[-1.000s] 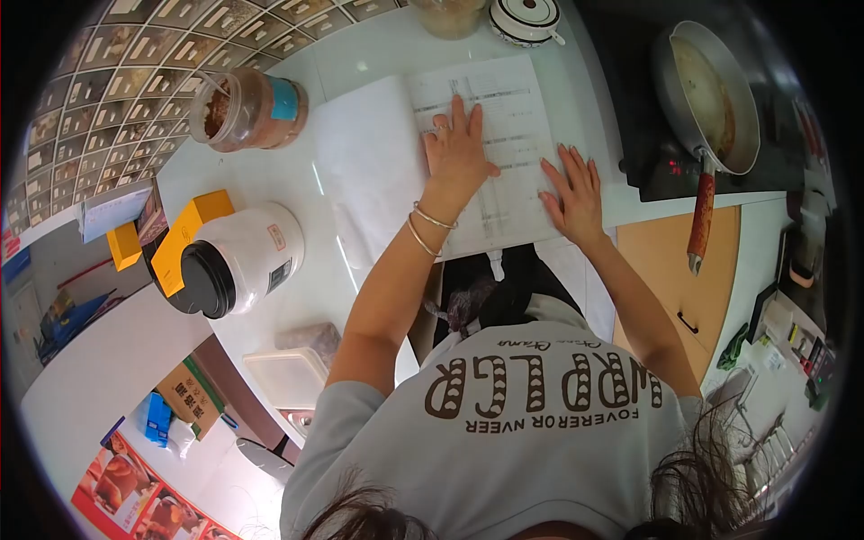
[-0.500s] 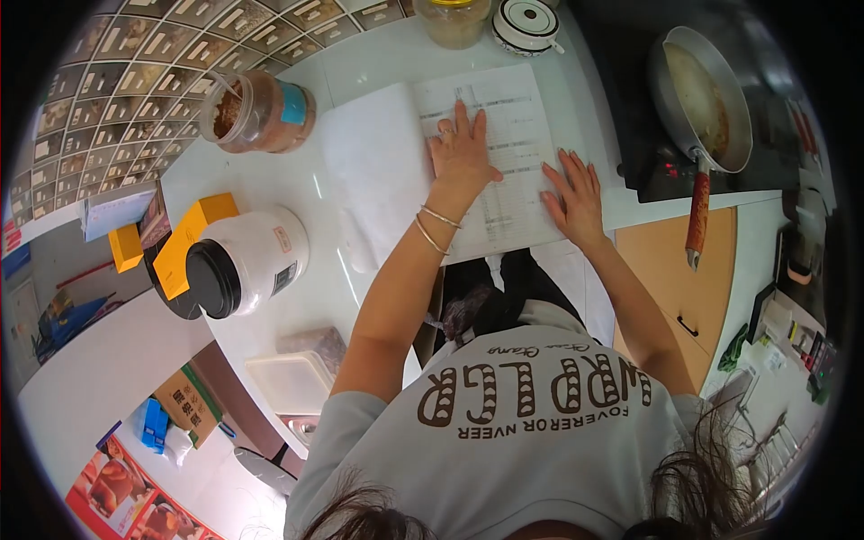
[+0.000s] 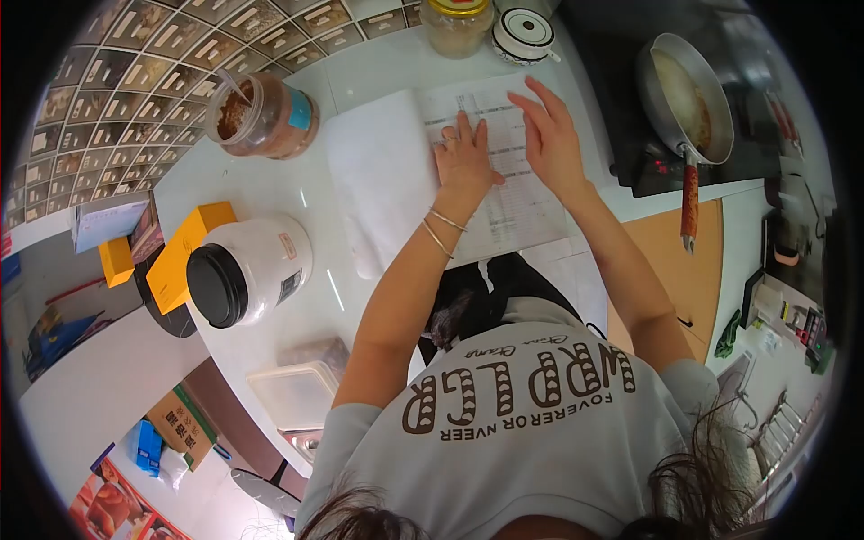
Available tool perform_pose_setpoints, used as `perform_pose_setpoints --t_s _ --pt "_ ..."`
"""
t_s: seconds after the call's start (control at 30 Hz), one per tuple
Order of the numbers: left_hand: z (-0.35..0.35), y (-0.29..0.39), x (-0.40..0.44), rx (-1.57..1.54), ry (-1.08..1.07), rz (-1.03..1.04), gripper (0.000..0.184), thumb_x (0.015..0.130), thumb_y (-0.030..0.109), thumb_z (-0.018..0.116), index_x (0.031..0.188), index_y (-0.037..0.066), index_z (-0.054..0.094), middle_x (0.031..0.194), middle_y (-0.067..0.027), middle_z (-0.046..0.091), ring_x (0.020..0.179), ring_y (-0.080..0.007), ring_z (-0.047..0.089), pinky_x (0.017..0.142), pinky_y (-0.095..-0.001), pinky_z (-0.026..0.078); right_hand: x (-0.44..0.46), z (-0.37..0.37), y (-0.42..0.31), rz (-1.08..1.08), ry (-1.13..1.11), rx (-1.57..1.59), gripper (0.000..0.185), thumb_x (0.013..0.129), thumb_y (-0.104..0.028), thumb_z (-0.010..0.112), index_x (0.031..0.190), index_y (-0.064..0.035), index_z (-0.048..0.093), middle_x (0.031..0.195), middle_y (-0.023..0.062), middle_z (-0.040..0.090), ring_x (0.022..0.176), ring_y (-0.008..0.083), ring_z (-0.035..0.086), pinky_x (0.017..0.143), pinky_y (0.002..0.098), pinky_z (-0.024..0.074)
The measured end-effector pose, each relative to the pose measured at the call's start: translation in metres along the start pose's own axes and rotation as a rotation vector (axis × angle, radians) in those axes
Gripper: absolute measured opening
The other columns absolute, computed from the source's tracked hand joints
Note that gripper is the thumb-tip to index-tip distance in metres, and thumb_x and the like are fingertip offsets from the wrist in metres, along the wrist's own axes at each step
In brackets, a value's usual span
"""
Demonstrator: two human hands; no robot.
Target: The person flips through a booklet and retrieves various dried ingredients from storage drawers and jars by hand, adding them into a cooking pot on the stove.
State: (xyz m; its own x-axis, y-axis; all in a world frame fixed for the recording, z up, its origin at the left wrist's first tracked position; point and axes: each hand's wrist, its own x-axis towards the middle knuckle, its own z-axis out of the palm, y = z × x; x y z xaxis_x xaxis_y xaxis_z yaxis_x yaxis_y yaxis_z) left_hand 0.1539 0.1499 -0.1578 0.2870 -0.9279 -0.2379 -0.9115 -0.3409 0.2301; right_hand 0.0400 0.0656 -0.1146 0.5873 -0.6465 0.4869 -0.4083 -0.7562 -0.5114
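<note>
An open book of printed pages (image 3: 515,211) lies on the white counter, its blank left page (image 3: 382,180) beside a page of tables. My left hand (image 3: 465,164) rests on the printed page with its fingers spread, a ring on one finger and two bangles at the wrist. Over the right edge of the same page is my right hand (image 3: 551,139), fingers apart and nothing in it. Whether it touches the paper is unclear.
An open jar of brown powder (image 3: 265,117) and a white tub with a black lid (image 3: 261,270) stand left. A glass jar (image 3: 457,27) and an enamel pot (image 3: 524,36) are behind the book. A pan (image 3: 661,85) sits on the black hob (image 3: 616,90) at right.
My right hand has moved up and slightly left from the page's lower right edge. My left hand stays spread on the page. The view has shifted slightly.
</note>
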Motion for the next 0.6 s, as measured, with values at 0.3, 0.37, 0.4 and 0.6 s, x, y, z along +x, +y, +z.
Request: perform_pose_setpoints --t_s 0.3,0.37,0.4,0.6 --pt "-0.003 -0.005 0.002 -0.02 -0.069 0.023 0.098 0.059 0.049 0.076 0.139 0.015 0.031 0.147 -0.0171 0.02 0.125 -0.0366 0.03 0.093 -0.0426 0.035 0.137 0.028 -0.039 -0.331 0.138 0.106 0.024 0.084 -0.005 0.045 0.105 -0.0021 0.059 0.095 0.0208 0.062 0.092 0.0366 0.059 0.079 0.0403 0.048" --pt "0.001 -0.007 0.004 -0.015 -0.048 0.035 0.098 0.059 0.051 0.076 0.139 0.015 0.033 0.146 -0.0176 0.022 0.124 -0.0363 0.031 0.092 -0.042 0.036 0.158 0.02 -0.053 -0.235 0.155 0.096 0.025 0.084 -0.003 0.044 0.105 -0.0013 0.058 0.09 0.0196 0.063 0.09 0.0325 0.061 0.077 0.0379 0.0492" --pt "0.005 -0.008 0.001 -0.027 0.025 0.061 0.1 0.055 0.05 0.077 0.137 0.012 0.035 0.145 -0.0186 0.024 0.121 -0.0347 0.033 0.091 -0.0413 0.036 0.163 0.008 -0.06 -0.241 0.165 0.086 0.025 0.084 -0.003 0.044 0.105 -0.0013 0.058 0.09 0.0196 0.063 0.09 0.0325 0.061 0.077 0.0379 0.0492" --pt "0.016 -0.016 -0.002 -0.079 0.223 0.185 0.101 0.051 0.046 0.08 0.134 0.007 0.038 0.141 -0.0237 0.028 0.122 -0.0387 0.035 0.093 -0.0499 0.036 0.224 -0.072 -0.024 -0.132 0.32 -0.09 0.028 0.081 -0.008 0.062 0.109 -0.009 0.058 0.106 0.0104 0.061 0.085 0.0235 0.063 0.07 0.0334 0.0513"
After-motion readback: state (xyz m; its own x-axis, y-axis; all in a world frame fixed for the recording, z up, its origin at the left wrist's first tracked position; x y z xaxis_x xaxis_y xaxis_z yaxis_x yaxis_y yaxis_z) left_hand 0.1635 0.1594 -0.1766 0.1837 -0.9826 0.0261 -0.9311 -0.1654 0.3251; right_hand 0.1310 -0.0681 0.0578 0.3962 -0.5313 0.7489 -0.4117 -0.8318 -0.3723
